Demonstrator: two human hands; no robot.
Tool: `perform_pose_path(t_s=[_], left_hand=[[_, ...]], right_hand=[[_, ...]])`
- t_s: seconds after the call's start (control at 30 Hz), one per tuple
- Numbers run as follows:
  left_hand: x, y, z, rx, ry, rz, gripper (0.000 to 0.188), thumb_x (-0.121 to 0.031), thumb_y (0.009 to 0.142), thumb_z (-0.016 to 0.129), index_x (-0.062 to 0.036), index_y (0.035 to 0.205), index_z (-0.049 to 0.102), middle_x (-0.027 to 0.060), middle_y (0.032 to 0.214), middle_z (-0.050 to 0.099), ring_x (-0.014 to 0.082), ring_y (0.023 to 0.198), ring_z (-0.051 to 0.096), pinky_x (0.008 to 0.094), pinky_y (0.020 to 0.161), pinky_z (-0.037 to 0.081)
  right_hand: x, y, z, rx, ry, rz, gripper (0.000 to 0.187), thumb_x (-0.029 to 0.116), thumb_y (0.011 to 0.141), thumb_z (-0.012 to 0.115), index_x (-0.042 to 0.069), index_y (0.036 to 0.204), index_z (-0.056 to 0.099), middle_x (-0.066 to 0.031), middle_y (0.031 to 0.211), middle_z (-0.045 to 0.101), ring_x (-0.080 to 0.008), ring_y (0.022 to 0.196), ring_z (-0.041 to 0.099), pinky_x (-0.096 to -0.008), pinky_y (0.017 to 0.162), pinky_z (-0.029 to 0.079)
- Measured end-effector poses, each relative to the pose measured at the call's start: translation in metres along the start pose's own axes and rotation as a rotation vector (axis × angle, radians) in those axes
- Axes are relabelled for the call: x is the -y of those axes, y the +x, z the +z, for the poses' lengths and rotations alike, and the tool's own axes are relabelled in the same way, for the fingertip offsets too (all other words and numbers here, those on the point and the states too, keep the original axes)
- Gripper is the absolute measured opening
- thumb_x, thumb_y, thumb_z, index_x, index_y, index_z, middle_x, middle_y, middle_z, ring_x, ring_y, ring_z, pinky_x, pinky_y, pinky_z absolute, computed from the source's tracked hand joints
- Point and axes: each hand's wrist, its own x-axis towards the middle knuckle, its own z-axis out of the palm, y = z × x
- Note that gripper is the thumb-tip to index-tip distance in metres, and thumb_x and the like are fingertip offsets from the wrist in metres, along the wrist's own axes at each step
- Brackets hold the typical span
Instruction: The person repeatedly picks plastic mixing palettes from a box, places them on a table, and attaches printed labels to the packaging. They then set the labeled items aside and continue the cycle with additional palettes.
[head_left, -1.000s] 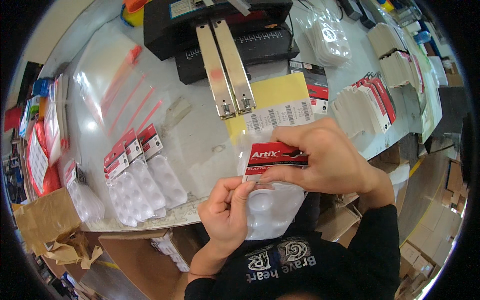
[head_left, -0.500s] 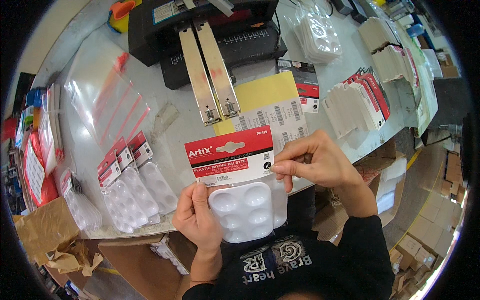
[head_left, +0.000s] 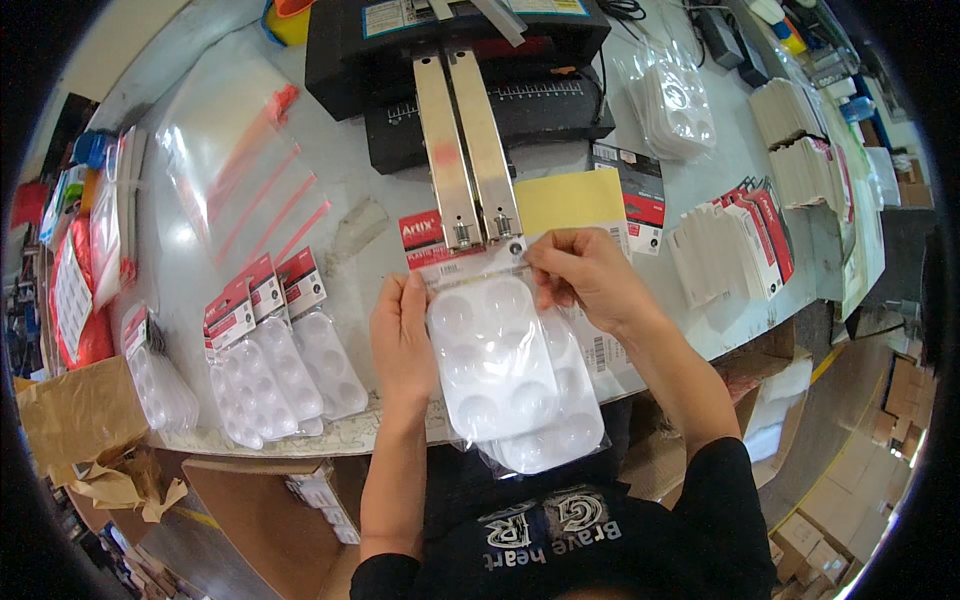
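Observation:
Two white plastic paint palettes hang in a clear bag beneath a red, black and white header card. The card's upper part lies at the ends of the two metal arms of a black machine, which partly cover it. My left hand grips the left edge of the card and bag, thumb on top. At the right edge, my right hand pinches the card's corner. A yellow-topped label sheet lies just behind my right hand.
Finished palette packs lie at the left, near clear bags with red strips. At the right stand folded header cards and more card stacks. Bagged palettes lie at the back. Open cardboard boxes sit below the table edge.
Both hands have moved the palette pack away from my body, bringing its header card to the metal arms' ends. The view has shifted, so the table's things appear farther right.

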Motion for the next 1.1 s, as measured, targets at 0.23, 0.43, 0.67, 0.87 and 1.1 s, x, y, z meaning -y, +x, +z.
perform_pose_path(t_s=[0.23, 0.43, 0.67, 0.87, 1.1], left_hand=[[0.013, 0.011, -0.002, 0.07, -0.142, 0.077, 0.029, -0.019, 0.098, 0.046, -0.0048, 0.073, 0.046, -0.0037, 0.065, 0.043, 0.0047, 0.061, 0.035, 0.0221, 0.055, 0.031], [0.006, 0.007, 0.0, 0.055, -0.017, 0.031, 0.029, -0.019, 0.098, 0.045, -0.0053, 0.073, 0.046, -0.0039, 0.067, 0.042, 0.0046, 0.062, 0.034, 0.0213, 0.056, 0.031], [0.032, 0.018, 0.003, 0.054, -0.12, 0.026, 0.03, -0.022, 0.099, 0.044, -0.0048, 0.074, 0.047, -0.0037, 0.068, 0.043, 0.005, 0.064, 0.035, 0.0217, 0.057, 0.031], [0.004, 0.012, -0.063, -0.164, 0.42, 0.304, 0.029, -0.022, 0.097, 0.044, 0.0023, 0.088, 0.057, 0.01, 0.085, 0.06, 0.0233, 0.079, 0.055, 0.0343, 0.072, 0.043], [-0.024, -0.03, -0.082, -0.301, 0.614, 0.254, 0.027, -0.025, 0.086, 0.061, -0.0011, 0.095, 0.054, 0.012, 0.093, 0.05, 0.0265, 0.09, 0.048, 0.0345, 0.082, 0.039]], right_hand=[[0.001, 0.004, 0.005, -0.059, -0.002, -0.076, 0.014, 0.012, 0.086, 0.06, -0.001, 0.08, 0.06, -0.0051, 0.065, 0.061, -0.0105, 0.054, 0.06, -0.0203, 0.045, 0.037], [0.005, -0.004, 0.005, -0.071, -0.07, -0.144, 0.014, 0.012, 0.086, 0.06, -0.001, 0.08, 0.06, -0.0049, 0.066, 0.061, -0.0106, 0.053, 0.06, -0.0198, 0.045, 0.038], [-0.013, 0.009, -0.001, -0.039, 0.01, -0.208, 0.013, 0.01, 0.086, 0.059, -0.002, 0.081, 0.06, -0.006, 0.065, 0.061, -0.0115, 0.051, 0.06, -0.0208, 0.047, 0.041], [0.056, -0.056, -0.036, -0.794, -0.838, -0.583, 0.031, 0.009, 0.084, 0.063, 0.005, 0.114, 0.058, -0.0108, 0.096, 0.066, -0.0195, 0.085, 0.065, -0.029, 0.072, 0.049], [0.043, -0.1, -0.205, -0.794, -0.925, -0.289, 0.077, 0.034, 0.077, 0.075, -0.004, 0.134, 0.042, -0.0193, 0.12, 0.058, -0.0185, 0.106, 0.057, -0.0291, 0.09, 0.045]])
